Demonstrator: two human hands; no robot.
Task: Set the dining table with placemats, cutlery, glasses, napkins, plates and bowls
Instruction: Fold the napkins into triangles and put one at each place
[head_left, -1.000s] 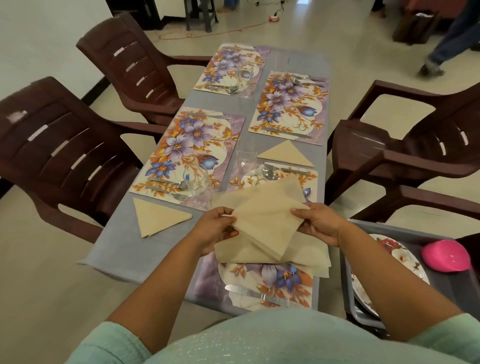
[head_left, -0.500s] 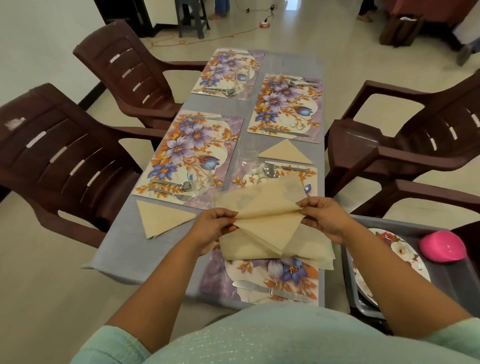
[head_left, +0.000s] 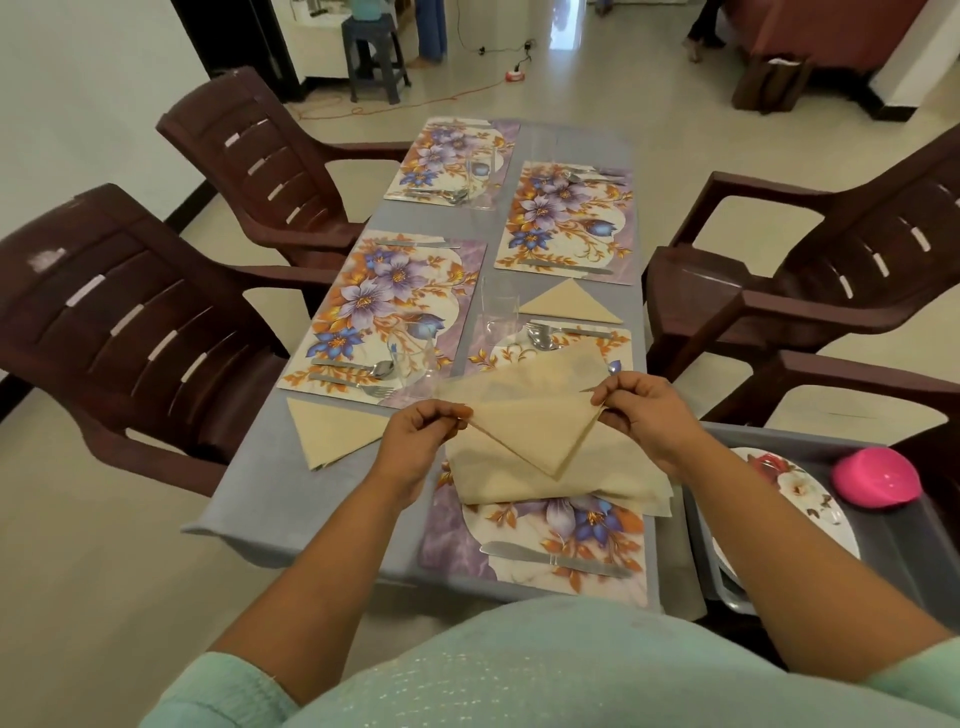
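Left hand: the left hand (head_left: 415, 439) is raised over the near end of the desk (head_left: 270, 488), forearm reaching in from below, fingers (head_left: 451, 415) pinching the left corner of a beige napkin (head_left: 535, 431).
Right hand: the right hand (head_left: 644, 415) mirrors it, its fingers pinching the napkin's right corner.
Napkin: folded into a triangle, point hanging down, held just above a stack of napkins (head_left: 613, 478) on the nearest placemat (head_left: 545, 540).
Edges and room: a knife (head_left: 556, 556) lies near the desk's front edge; a folded napkin (head_left: 332, 431) lies on bare grey cloth at the near left; another folded napkin (head_left: 569, 304) lies between the two right-side placemats.
Flanks: brown chairs (head_left: 130, 332) crowd both long sides; a grey tray (head_left: 898, 540) with a floral plate (head_left: 810, 499) and pink bowl (head_left: 875, 475) sits just right of the desk.
Surface: grey cloth, floral placemats with cutlery and clear glasses (head_left: 498, 317).
Room: pale tiled floor (head_left: 623, 93), a stool (head_left: 374, 62) beyond.
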